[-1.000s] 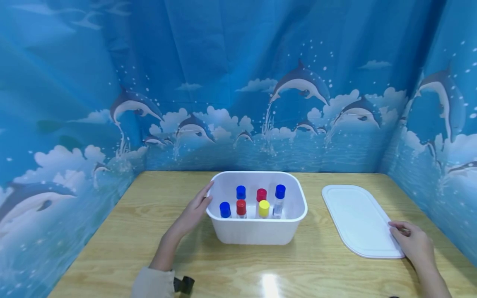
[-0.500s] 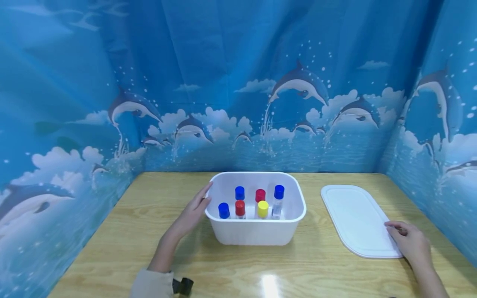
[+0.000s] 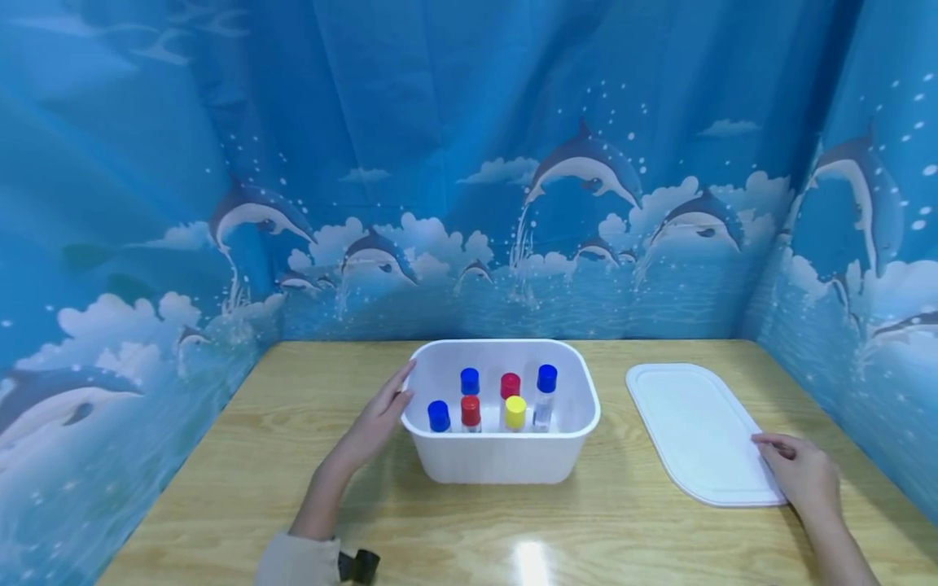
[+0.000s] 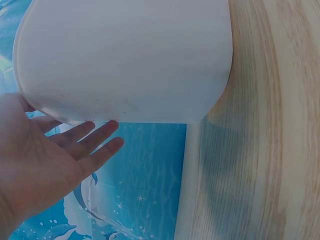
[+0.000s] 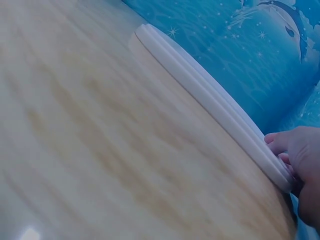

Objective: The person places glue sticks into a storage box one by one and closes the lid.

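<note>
In the head view a white plastic bin [image 3: 501, 460] stands on the table, several small clear bottles upright inside it. Their caps are blue [image 3: 546, 378], red [image 3: 471, 409] and yellow [image 3: 515, 413]; the bin's front wall hides their lower parts. My left hand [image 3: 377, 419] touches the bin's left end with its fingers extended. In the left wrist view those fingers lie loose against the bin's outer wall [image 4: 125, 60]. To the right, a white lid [image 3: 703, 431] lies flat on the table. My right hand [image 3: 802, 476] pinches the lid's right edge; the grip is partly hidden in the right wrist view.
The wooden table [image 3: 469, 529] has bare surface in front of the bin and between bin and lid. A blue dolphin-print curtain [image 3: 454, 163] encloses the back and both sides. A black strap device [image 3: 357, 566] sits at the left wrist.
The whole head view drifts slightly left. My right hand has shifted a little farther in over the lid's edge. The left hand, bin and bottles look unchanged.
</note>
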`<state>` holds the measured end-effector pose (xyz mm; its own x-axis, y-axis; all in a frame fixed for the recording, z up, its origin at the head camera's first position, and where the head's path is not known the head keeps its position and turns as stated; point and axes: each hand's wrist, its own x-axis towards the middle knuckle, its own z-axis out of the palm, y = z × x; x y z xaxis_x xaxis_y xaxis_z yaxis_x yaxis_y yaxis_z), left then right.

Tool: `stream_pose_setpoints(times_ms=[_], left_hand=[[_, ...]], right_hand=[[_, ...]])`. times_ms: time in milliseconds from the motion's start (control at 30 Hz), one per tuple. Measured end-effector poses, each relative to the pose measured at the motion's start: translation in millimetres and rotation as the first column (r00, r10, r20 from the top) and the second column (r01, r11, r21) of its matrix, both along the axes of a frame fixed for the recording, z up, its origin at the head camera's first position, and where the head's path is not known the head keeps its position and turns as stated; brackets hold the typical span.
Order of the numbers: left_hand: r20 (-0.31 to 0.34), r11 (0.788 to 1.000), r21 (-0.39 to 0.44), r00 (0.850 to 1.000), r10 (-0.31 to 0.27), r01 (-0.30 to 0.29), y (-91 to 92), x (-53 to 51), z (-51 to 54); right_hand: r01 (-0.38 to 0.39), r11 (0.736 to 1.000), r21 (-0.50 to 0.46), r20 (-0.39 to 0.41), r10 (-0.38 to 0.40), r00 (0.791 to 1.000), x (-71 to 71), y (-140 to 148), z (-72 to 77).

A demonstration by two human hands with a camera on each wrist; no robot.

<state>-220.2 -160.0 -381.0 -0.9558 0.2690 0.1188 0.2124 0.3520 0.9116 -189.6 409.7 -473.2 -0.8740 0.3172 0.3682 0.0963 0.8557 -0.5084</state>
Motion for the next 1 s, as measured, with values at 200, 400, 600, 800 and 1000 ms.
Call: stream_pose_setpoints(times_ms=[200,400,600,800,1000], left_hand=[[-0.014,1.000,0.011,1.000,-0.013,0.013,0.4,1.5,2.1],[-0.010,1.000,0.012,1.000,-0.016,0.016,1.2,2.0,4.0],[-0.021,1.000,0.002,1.000,-0.016,0.016,1.2,2.6,4.9],[-0.015,1.000,-0.008,1.000,-0.020,0.019,0.6,2.8,5.2],[-0.015,1.000,-0.012,1.000,-0.013,0.013,-0.5,1.0,1.7]], right_hand=[[0.022,1.000,0.003,-0.036,-0.022,0.999,1.4,0.3,1.0],[0.034,0.999,-0.002,-0.040,-0.034,0.999,2.9,0.9,1.9],[0.033,0.999,0.000,-0.032,-0.033,0.999,2.5,2.6,1.1],[0.018,1.000,0.002,-0.021,-0.018,1.000,1.3,4.5,-0.6],[0.017,0.999,-0.045,-0.005,-0.017,1.000,2.1,3.7,0.1]])
